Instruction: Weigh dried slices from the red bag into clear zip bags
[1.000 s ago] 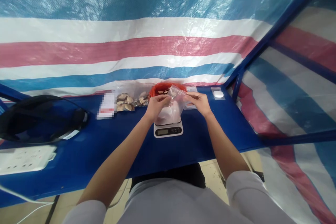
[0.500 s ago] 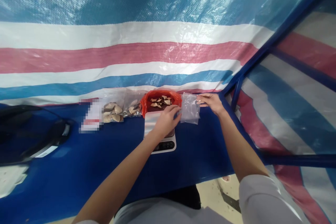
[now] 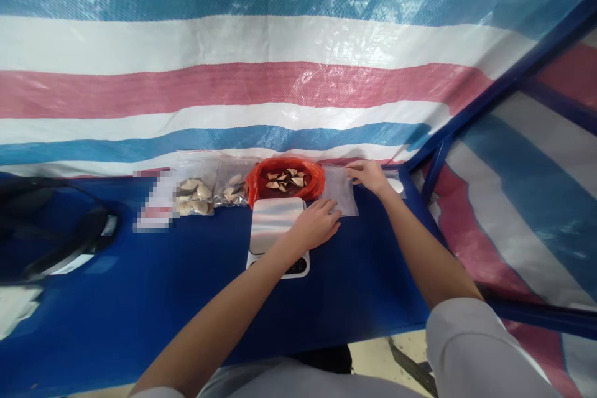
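Note:
A clear plastic bag [image 3: 339, 185], flat and with nothing visible inside, lies on the blue table to the right of a red plastic bag [image 3: 319, 179]. My right hand [image 3: 367, 175] pinches its upper right edge. Over the lower left part of the clear bag rests my left hand [image 3: 318, 222], fingers slightly spread and palm down. My left forearm passes over a kitchen scale [image 3: 275, 224] and hides part of its front panel. Dark-skinned, pale-faced slices [image 3: 284, 180] sit in the opened red bag behind the scale.
Two clear bags of slices, a fuller bag [image 3: 193, 193] and a smaller bag [image 3: 232, 189], stand left of the red bag. A blurred label card [image 3: 156, 202] and a black strap-like object [image 3: 88, 236] lie farther left. A white oval object [image 3: 395, 185] lies behind my right wrist.
My left hand has moved right, off the scale, onto the clear bag. The clear bag now lies flatter on the table. The white oval object has come into sight at right.

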`<state>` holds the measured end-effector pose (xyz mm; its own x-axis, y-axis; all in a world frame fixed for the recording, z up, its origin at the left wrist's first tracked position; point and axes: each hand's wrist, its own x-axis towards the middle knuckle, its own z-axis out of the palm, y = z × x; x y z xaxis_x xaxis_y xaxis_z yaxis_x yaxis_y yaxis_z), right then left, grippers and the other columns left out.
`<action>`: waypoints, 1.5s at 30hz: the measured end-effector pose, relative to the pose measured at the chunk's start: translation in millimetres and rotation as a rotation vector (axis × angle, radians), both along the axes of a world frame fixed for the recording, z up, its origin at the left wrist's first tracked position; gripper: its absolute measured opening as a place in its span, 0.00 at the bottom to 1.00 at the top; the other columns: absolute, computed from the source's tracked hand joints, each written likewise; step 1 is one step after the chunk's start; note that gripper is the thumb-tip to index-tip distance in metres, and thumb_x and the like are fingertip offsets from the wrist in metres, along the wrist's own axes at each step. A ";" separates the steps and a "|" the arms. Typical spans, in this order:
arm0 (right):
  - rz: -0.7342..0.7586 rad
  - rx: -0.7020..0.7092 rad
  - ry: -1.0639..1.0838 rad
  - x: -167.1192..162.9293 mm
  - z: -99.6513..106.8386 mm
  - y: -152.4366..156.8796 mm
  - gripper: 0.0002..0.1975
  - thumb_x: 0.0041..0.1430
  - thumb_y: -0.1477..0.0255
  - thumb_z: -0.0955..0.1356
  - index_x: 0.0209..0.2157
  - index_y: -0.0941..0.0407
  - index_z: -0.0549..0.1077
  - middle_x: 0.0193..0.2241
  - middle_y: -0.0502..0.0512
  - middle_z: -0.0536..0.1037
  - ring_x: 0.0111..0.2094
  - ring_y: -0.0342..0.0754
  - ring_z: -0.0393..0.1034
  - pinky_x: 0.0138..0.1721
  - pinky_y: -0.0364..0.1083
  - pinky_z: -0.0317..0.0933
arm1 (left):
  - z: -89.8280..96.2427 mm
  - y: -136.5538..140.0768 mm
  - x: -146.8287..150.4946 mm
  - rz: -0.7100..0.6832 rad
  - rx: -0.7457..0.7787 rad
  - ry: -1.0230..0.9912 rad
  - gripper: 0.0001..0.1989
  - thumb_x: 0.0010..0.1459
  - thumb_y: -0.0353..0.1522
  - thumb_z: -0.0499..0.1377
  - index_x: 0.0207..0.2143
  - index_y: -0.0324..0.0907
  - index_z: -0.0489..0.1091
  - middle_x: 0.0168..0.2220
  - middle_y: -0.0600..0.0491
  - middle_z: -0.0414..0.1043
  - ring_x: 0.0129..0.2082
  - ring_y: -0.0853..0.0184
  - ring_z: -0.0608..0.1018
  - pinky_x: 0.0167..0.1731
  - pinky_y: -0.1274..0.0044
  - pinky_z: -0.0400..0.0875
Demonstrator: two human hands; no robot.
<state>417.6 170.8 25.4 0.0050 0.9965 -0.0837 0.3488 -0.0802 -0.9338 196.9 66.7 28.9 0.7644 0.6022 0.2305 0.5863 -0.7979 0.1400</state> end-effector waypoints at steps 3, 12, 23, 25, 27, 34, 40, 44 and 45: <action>0.069 0.101 -0.175 -2.9 -8.6 4.9 0.07 0.54 0.68 0.74 0.35 0.55 0.82 0.28 0.53 0.83 0.29 0.50 0.79 0.29 0.47 0.75 | -2.8 -1.1 1.4 0.018 -0.019 0.028 0.11 0.66 0.32 0.56 0.46 0.37 0.73 0.52 0.39 0.73 0.54 0.54 0.75 0.54 0.65 0.71; -0.005 0.469 -0.836 -12.1 10.2 -25.4 0.16 0.64 0.65 0.68 0.51 0.51 0.79 0.50 0.56 0.81 0.46 0.60 0.79 0.48 0.55 0.72 | -4.5 -4.6 9.3 0.098 -0.075 0.068 0.13 0.67 0.35 0.55 0.47 0.37 0.73 0.49 0.40 0.74 0.53 0.53 0.74 0.52 0.66 0.71; 0.396 0.679 -0.773 -28.2 -30.8 -28.8 0.15 0.68 0.67 0.65 0.48 0.54 0.81 0.55 0.59 0.79 0.59 0.56 0.71 0.63 0.56 0.64 | -10.4 -6.8 8.9 0.122 -0.022 0.008 0.13 0.65 0.34 0.56 0.49 0.38 0.73 0.50 0.40 0.73 0.53 0.53 0.75 0.53 0.64 0.71; 0.425 0.691 -0.792 -25.5 -32.9 -27.6 0.16 0.68 0.68 0.64 0.50 0.54 0.80 0.57 0.60 0.77 0.61 0.57 0.69 0.64 0.56 0.62 | -10.5 -6.8 7.5 0.128 -0.001 0.025 0.14 0.65 0.35 0.56 0.48 0.38 0.73 0.49 0.40 0.73 0.53 0.53 0.75 0.54 0.64 0.70; 0.462 0.704 -0.823 -23.5 -32.8 -27.4 0.17 0.69 0.68 0.64 0.53 0.55 0.79 0.58 0.60 0.75 0.63 0.57 0.66 0.66 0.57 0.60 | -11.2 -6.9 5.9 0.128 0.007 0.032 0.15 0.66 0.36 0.56 0.50 0.36 0.73 0.50 0.39 0.74 0.54 0.52 0.74 0.54 0.65 0.69; 0.526 0.697 -0.826 -22.4 -34.4 -25.5 0.19 0.69 0.70 0.63 0.57 0.55 0.76 0.60 0.60 0.73 0.65 0.58 0.63 0.67 0.59 0.57 | -16.2 -7.8 1.7 0.119 0.024 0.063 0.19 0.66 0.37 0.56 0.54 0.36 0.71 0.54 0.37 0.73 0.57 0.52 0.74 0.57 0.64 0.67; 0.490 0.688 -0.815 -21.3 -27.4 -24.2 0.17 0.69 0.68 0.64 0.53 0.54 0.79 0.58 0.58 0.76 0.63 0.56 0.66 0.66 0.56 0.59 | -12.3 -8.4 0.7 0.103 0.040 0.038 0.18 0.67 0.38 0.55 0.52 0.35 0.72 0.52 0.37 0.74 0.56 0.52 0.75 0.58 0.64 0.66; 0.354 0.742 -0.723 -20.0 -13.6 -33.8 0.17 0.70 0.67 0.62 0.52 0.54 0.79 0.54 0.56 0.79 0.62 0.55 0.68 0.64 0.55 0.63 | -5.8 -11.8 -5.4 0.099 0.082 -0.030 0.18 0.69 0.38 0.52 0.51 0.36 0.73 0.51 0.39 0.76 0.55 0.53 0.76 0.58 0.63 0.67; 0.324 0.755 -0.700 -20.4 -10.0 -38.6 0.17 0.70 0.67 0.62 0.52 0.54 0.79 0.54 0.56 0.79 0.62 0.55 0.68 0.63 0.55 0.65 | -4.1 -13.0 -9.0 0.105 0.094 -0.060 0.18 0.69 0.38 0.52 0.51 0.37 0.73 0.52 0.39 0.76 0.55 0.54 0.76 0.58 0.63 0.67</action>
